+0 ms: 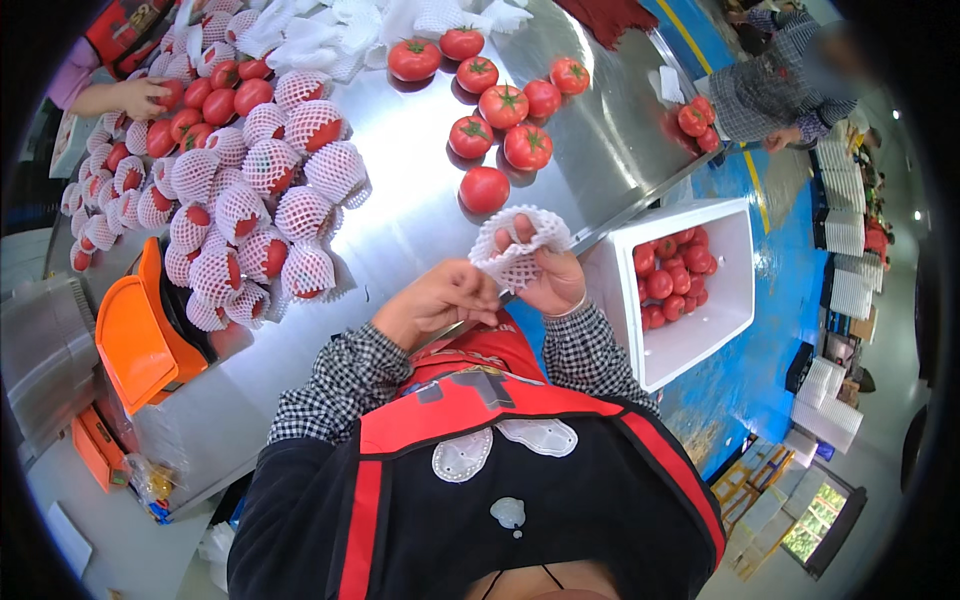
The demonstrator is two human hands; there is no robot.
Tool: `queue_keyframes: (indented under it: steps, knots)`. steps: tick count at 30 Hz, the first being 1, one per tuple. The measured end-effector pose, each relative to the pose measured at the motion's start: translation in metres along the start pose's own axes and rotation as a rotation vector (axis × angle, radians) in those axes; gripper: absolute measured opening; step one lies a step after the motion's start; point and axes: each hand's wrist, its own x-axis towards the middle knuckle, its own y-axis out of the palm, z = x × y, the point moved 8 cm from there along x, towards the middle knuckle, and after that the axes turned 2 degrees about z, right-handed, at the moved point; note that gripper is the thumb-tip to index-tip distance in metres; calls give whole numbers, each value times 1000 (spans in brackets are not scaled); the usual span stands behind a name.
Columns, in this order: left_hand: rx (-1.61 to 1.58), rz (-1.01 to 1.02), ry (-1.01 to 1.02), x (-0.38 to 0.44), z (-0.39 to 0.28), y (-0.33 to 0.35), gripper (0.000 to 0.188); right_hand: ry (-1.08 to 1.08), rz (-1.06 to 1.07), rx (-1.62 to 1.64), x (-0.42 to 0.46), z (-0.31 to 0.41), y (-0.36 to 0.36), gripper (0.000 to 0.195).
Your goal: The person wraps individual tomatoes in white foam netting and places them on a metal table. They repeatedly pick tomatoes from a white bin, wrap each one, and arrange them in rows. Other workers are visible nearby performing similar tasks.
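My right hand (pixel 551 274) has its fingers inside a white foam net sleeve (pixel 517 244), spreading it over the table's edge. No tomato shows in that sleeve. Just left of it, my left hand (pixel 450 296) is loosely curled, fingertips close to the net, with nothing visible in it. Beyond my hands several bare red tomatoes (pixel 504 106) stand on the steel table (pixel 397 187), most with green calyxes upward. Net-wrapped tomatoes (pixel 240 214) are heaped to the left, and some bare tomatoes (pixel 219 106) lie among them.
A white foam box (pixel 694 360) of tomatoes stands at my right. Loose foam nets (pixel 322 37) lie at the far side. An orange holder (pixel 139 341) is at the left. A co-worker's hand (pixel 141 97) touches a tomato at upper left; another person (pixel 780 82) is at upper right.
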Motion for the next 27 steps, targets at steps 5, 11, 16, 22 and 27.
queue_keyframes:
  steps: [5,11,16,22,27]
  knots:
    - [33,-640,310,-27,-55,-74,22,-358,-60,-1613,37,63,34,49]
    - [117,-747,241,-28,-74,-83,17,-493,364,-2269,87,30,-27,44]
    - [65,-739,88,0,-56,-81,28,64,-134,-1263,84,23,-58,55]
    - [-131,-500,43,11,-34,-32,42,424,134,56,43,-15,-3,75]
    - [2,-493,207,-1,-66,-31,32,513,139,-19,37,5,-3,80]
